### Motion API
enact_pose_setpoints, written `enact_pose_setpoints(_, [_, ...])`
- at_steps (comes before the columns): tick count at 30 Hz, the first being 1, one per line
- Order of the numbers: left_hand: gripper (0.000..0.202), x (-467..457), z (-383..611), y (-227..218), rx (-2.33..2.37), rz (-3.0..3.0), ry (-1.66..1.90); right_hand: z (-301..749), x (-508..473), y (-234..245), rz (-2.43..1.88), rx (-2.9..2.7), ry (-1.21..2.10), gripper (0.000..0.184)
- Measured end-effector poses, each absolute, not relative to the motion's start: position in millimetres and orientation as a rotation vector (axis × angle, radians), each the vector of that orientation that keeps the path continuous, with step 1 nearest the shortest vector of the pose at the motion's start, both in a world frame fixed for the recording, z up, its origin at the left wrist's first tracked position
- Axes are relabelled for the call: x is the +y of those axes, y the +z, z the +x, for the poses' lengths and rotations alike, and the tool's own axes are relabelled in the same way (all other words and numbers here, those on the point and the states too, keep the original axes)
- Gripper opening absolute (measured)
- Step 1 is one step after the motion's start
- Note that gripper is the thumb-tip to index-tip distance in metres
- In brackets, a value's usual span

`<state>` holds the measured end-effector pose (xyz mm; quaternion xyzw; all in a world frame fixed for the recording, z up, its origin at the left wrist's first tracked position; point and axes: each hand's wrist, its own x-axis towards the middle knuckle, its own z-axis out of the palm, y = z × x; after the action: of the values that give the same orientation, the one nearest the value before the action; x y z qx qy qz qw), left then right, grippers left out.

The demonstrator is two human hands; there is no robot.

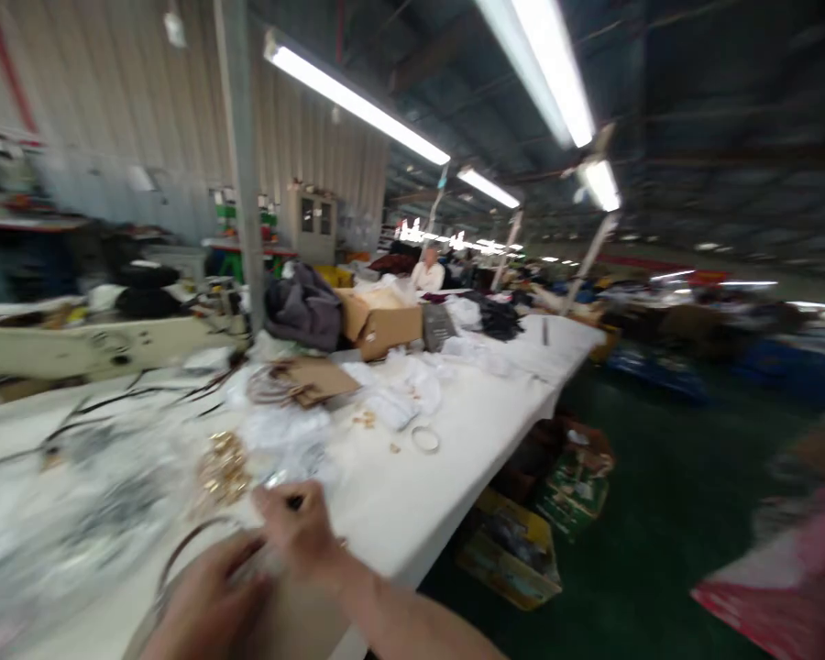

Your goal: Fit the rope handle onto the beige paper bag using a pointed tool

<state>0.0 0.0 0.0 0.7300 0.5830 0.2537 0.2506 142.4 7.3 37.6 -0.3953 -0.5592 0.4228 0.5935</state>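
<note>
Both hands are low at the near end of a long white table [412, 495]. My right hand [301, 530] is closed in a pinch on a small dark item I cannot name. My left hand [210, 600] curls beside it over a pale flat piece with a thin brown strap [179, 550] looping out to the left. Motion smear blurs both hands. A pile of small gold metal fittings [224, 467] lies just beyond them, amid clear plastic bags [96, 495].
A metal ring [425, 439] and white wrappings [399, 385] lie further along the table, then cardboard boxes [385, 325] and a grey garment [306, 307]. A steel post [244, 165] rises by a sewing machine [89, 348]. Crates [515, 550] stand under the table. A person [428, 272] sits far off.
</note>
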Motion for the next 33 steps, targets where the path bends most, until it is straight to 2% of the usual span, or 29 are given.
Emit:
enact_pose_setpoints(3, [0.04,-17.8,-19.2,-5.2,1.53,1.917,0.666,131.3,4.6,22.1,-0.874,-1.323,1.079,0.07])
enact_pose_setpoints(9, [0.04,-17.8,-11.1,-10.0,1.622,1.784,0.755,140.3,8.7,18.5,-0.837,-1.362,1.109,0.066])
enact_pose_setpoints(16, [0.022,-16.1,-4.9,-14.8,1.791,1.761,0.685,139.2,5.1,15.2,-0.81,-1.384,1.085,0.067])
enact_pose_setpoints(33, [0.019,-10.6,7.4,-6.3,1.927,1.706,0.508,138.3,7.1,22.2,-0.84,-1.429,1.086,0.067])
